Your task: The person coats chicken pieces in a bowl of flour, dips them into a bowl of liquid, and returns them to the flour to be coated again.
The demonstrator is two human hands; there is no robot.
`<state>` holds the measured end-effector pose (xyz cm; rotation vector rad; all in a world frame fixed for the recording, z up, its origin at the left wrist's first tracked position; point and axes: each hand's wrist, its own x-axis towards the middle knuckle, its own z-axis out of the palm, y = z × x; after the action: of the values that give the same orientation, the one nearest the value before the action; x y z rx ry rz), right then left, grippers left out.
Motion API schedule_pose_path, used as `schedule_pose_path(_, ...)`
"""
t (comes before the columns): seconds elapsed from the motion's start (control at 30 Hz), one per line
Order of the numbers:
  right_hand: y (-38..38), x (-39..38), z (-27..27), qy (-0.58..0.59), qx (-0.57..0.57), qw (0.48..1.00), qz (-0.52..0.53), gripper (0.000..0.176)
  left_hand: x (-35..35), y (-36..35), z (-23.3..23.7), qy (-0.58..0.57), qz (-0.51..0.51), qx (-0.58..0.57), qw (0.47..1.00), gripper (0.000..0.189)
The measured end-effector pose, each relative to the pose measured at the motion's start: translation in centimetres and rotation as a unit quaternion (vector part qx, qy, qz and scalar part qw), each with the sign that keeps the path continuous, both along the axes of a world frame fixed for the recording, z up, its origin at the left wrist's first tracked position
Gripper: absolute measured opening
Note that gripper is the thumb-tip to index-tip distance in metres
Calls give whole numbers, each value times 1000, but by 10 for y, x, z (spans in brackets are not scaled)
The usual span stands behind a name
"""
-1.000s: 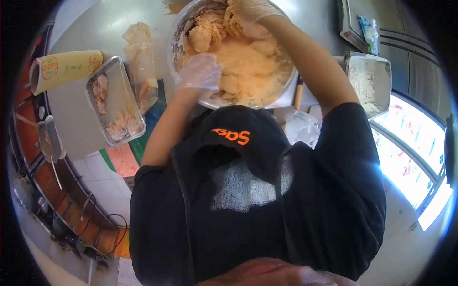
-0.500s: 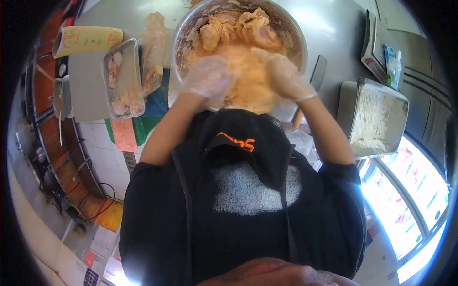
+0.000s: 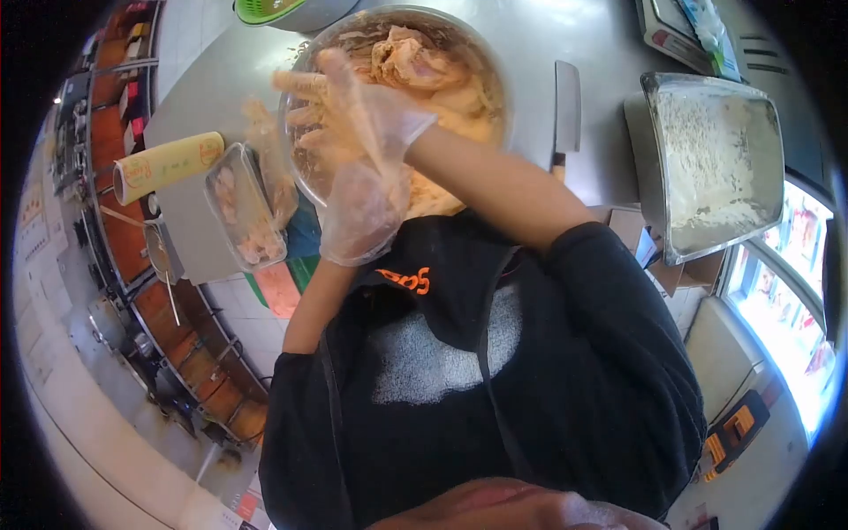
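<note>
Both my hands wear clear plastic gloves smeared with orange-tan batter. My right hand [image 3: 389, 119] is over the left side of a large steel bowl [image 3: 502, 79], its fingers spread to the left. My left hand [image 3: 367, 208] comes up from below at the bowl's near rim and meets the right one, fingers stretched upward; they overlap and blur, partly hiding each other. Neither hand holds anything I can see. In the bowl are coated pieces of raw meat [image 3: 420, 62], likely chicken, and loose orange-tan flour mix [image 3: 446, 106].
A clear tray [image 3: 256, 199] of raw meat pieces and a plastic bag [image 3: 281, 181] lie left, near a yellow printed roll [image 3: 172, 166]. To the right are a cleaver [image 3: 566, 106] and a steel pan [image 3: 715, 168] with white flour. A green basket [image 3: 265, 9] is at the back.
My hands have left the mix, where they were apart, and come together over the bowl's left side. The right hand has crossed leftward. The view has shifted and turned.
</note>
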<state>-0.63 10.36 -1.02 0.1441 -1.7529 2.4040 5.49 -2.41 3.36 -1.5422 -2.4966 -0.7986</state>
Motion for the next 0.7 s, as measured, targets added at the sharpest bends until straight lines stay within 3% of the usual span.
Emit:
schedule_pose_path(0.07, -1, 3, -4, 84, -131, 986, 54, 55, -4, -15, -12, -9, -6, -41, 999, 31)
schedule_pose_path(0.1, 4, 9, -1, 83, -132, 986, 62, 55, -15, -22, -22, -28, -50, -153, 987, 30)
schedule_pose_path(0.17, 27, 34, 4, 30, 141, 989, 18, 44, -28, -30, -27, -88, -100, -320, 938, 30)
schedule_pose_path(0.2, 46, 45, 13, -20, 252, 965, 72, 39, -32, -28, -18, -132, -71, -343, 927, 32)
schedule_pose_path(0.23, 62, 53, 19, -67, 359, 923, 123, 36, -38, -24, -6, -177, -41, -365, 913, 35)
schedule_pose_path(0.3, 67, 50, -2, -170, 552, 788, 215, 32, -49, -13, 13, -246, 26, -396, 884, 42)
schedule_pose_path(0.33, 64, 55, -21, -167, 552, 787, 219, 32, -53, -6, 20, -272, 53, -413, 868, 47)
schedule_pose_path(0.4, 54, 64, -47, -43, 673, 728, 122, 31, -54, 10, 29, -314, 94, -442, 835, 57)
schedule_pose_path(0.47, 48, 67, -42, -24, 697, 710, 98, 34, -47, 22, 33, -329, 107, -447, 825, 62)
schedule_pose_path(0.53, 46, 64, -29, -7, 719, 691, 81, 38, -32, 26, 30, -261, 164, -380, 872, 67)
schedule_pose_path(0.6, 47, 54, -15, -140, 675, 689, 222, 43, -49, 8, -59, -298, 111, -398, 861, 66)
schedule_pose_path(0.63, 46, 55, -7, -138, 675, 688, 228, 43, -54, 0, -90, -327, 55, -416, 847, 65)
schedule_pose_path(0.7, 44, 62, 8, -204, 660, 658, 298, 40, -52, 6, -22, -343, 68, -416, 840, 60)
